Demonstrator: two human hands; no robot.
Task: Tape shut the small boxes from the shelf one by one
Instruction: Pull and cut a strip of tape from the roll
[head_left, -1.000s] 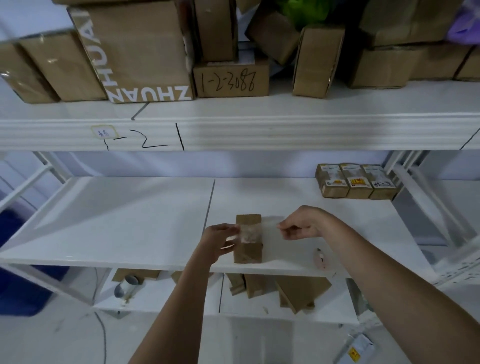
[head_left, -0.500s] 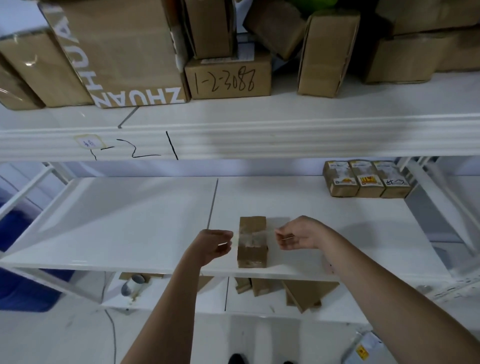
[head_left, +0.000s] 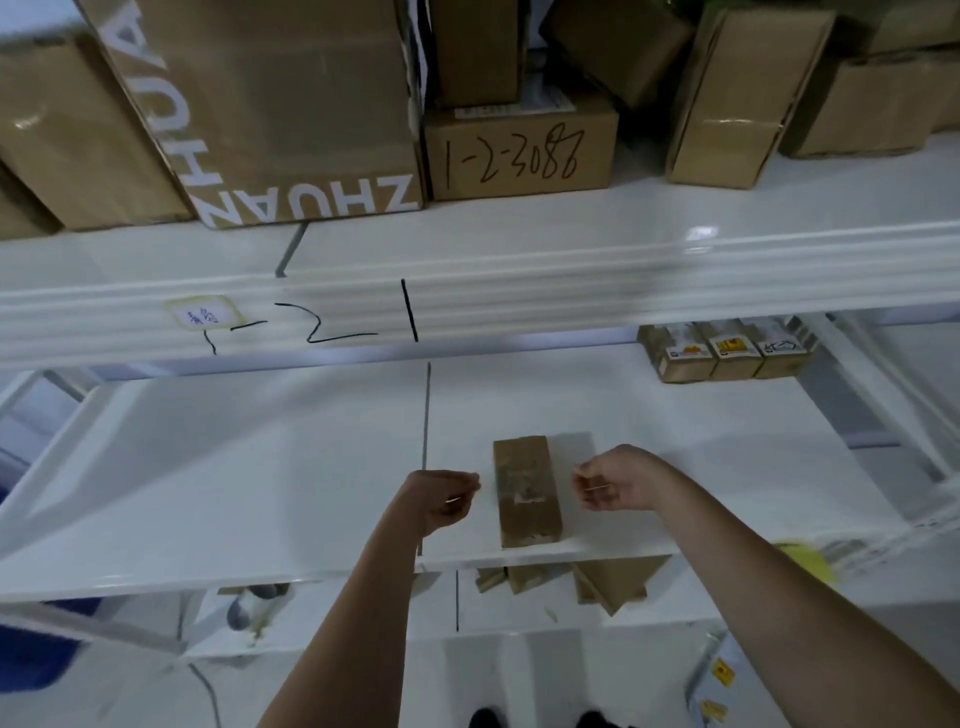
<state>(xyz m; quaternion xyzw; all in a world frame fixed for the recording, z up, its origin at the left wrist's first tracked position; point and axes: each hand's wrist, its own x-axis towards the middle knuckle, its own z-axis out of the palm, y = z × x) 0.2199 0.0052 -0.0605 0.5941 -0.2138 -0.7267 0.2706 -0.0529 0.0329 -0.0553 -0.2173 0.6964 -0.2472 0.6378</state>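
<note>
Two hands flank a small cardboard box (head_left: 526, 491) that stands near the front edge of the white shelf (head_left: 260, 467). The left hand (head_left: 441, 501) and right hand (head_left: 618, 478) are each just beside the box, fingers curled; whether they pinch clear tape I cannot tell. Three labelled boxes (head_left: 724, 351) sit at the back right corner.

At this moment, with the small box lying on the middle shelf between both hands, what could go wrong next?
1. The small box lies right at the front edge of the white shelf; a sideways tug could tip it off.
2. The left hand and right hand flank the box without touching it, so nothing steadies it.
3. The tape between them is barely visible; it could wrinkle or land crooked.
</note>
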